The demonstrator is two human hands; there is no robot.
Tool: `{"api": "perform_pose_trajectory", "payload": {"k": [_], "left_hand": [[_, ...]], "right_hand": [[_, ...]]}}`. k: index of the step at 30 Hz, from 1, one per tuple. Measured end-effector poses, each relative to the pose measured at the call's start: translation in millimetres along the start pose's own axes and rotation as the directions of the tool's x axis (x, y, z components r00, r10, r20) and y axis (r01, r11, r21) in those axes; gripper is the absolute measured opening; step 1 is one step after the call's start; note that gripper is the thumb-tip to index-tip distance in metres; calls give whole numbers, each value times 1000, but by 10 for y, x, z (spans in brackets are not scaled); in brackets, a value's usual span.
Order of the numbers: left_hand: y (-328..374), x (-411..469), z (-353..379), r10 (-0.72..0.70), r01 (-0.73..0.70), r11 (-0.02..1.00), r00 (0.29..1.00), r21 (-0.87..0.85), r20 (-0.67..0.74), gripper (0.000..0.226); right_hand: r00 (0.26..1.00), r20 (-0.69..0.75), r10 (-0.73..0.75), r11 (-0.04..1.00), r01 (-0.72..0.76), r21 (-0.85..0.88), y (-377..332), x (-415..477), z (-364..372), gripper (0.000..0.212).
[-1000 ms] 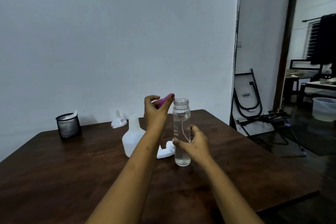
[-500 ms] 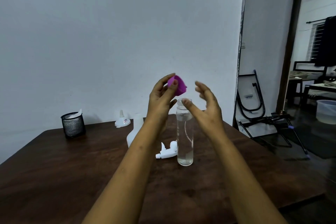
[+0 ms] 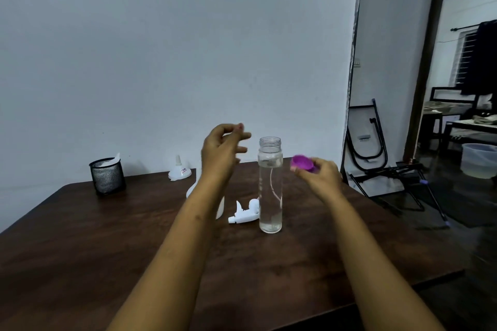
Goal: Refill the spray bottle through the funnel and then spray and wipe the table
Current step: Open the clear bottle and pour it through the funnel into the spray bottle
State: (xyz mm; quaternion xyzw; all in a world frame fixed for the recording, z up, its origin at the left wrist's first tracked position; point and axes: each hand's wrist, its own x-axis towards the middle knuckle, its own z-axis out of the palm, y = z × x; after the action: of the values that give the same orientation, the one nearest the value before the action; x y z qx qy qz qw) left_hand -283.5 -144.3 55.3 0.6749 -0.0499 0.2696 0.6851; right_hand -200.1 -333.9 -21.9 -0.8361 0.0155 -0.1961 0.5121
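A clear water bottle (image 3: 270,191) stands uncapped and upright on the dark wooden table (image 3: 80,236). My right hand (image 3: 320,173) holds its purple cap (image 3: 302,162) to the right of the bottle's neck. My left hand (image 3: 222,149) hovers left of the bottle's mouth with loosely curled fingers and nothing in them. Behind my left forearm stands the white spray bottle (image 3: 219,207), mostly hidden. Its white trigger head (image 3: 243,213) lies on the table beside the water bottle. A white funnel (image 3: 179,170) sits upside down near the wall.
A black mesh cup (image 3: 107,176) with white cloth or paper in it stands at the table's back left. To the right, a folded black metal frame (image 3: 376,148) leans on the wall, and a doorway opens on another room with a pale bucket (image 3: 480,160).
The purple cap passed from my left hand to my right hand, which moved it down and right of the bottle. My left hand let go and dropped a little.
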Motion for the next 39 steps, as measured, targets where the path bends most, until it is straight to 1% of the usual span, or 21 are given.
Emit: {"api": "perform_pose_trajectory", "payload": {"k": [2,3,5,7,11,17,19,20,21,22,23,24,25,26,27,29,31,33,35,37,39], "left_hand": [[-177,30,-180,-101,101,995,993,-6,-56,15],[-282,35,-266,-145,145,989,985,-9,-89,11],[-485,42,-417,-209,208,978,966,-26,-153,6],[-654,39,-532,-252,251,968,948,-31,-197,9],[-869,27,-666,-324,323,945,919,-42,-224,17],[-935,33,-658,-363,367,930,915,-9,-176,8],[-949,31,-656,-368,372,928,913,-15,-174,7],[-959,32,-667,-370,372,928,912,-22,-177,7],[-969,30,-685,-371,372,928,911,-30,-182,8],[-978,36,-719,-369,369,929,910,-36,-190,9],[-985,47,-761,-365,364,930,909,-41,-201,11],[-992,59,-817,-359,358,933,909,-44,-214,12],[-1002,80,-881,-354,353,934,907,-47,-229,12],[-1008,101,-941,-351,350,936,904,-50,-245,13],[-1016,130,-1012,-348,346,937,900,-55,-264,13],[-1025,186,-1155,-344,342,938,887,-63,-307,16],[-1021,237,-1296,-334,330,941,879,-72,-341,17],[-1023,298,-1473,-309,305,950,877,-70,-367,13],[-1045,383,-1691,-278,289,957,876,-33,-395,8],[-1097,496,-1897,-252,290,957,867,25,-429,8],[-1190,650,-2089,-235,311,946,852,91,-469,11]], "right_hand": [[992,23,123,966,-115,-232,190,-5,82,69],[986,33,166,940,-148,-307,254,-27,109,65],[976,39,214,897,-180,-404,338,-64,177,63],[972,41,233,862,-187,-471,377,-87,254,64],[961,41,274,816,-209,-538,441,-109,373,65],[945,54,323,772,-230,-592,461,-116,425,76],[930,70,360,782,-260,-567,411,-138,382,84],[933,46,358,799,-280,-532,364,-155,350,83],[947,-14,320,826,-286,-486,302,-189,309,77],[965,-119,234,867,-262,-424,220,-239,267,66],[959,-260,113,919,-200,-339,129,-302,239,53],[913,-409,-19,968,-85,-235,15,-390,240,41],[842,-522,-137,988,76,-136,-131,-506,267,30],[782,-578,-234,968,240,-68,-299,-636,321,22],[753,-575,-321,926,377,-23,-471,-762,432,15],[766,-452,-456,834,545,82,-814,-1016,764,6],[811,-292,-508,801,569,187,-1089,-1205,1150,3],[855,-122,-504,819,518,247,-1269,-1273,1546,3],[885,103,-453,871,415,264,-1383,-1212,1912,4],[880,285,-381,918,322,233,-1404,-1052,2258,11],[865,404,-299,954,267,136,-1377,-857,2619,21]]}}
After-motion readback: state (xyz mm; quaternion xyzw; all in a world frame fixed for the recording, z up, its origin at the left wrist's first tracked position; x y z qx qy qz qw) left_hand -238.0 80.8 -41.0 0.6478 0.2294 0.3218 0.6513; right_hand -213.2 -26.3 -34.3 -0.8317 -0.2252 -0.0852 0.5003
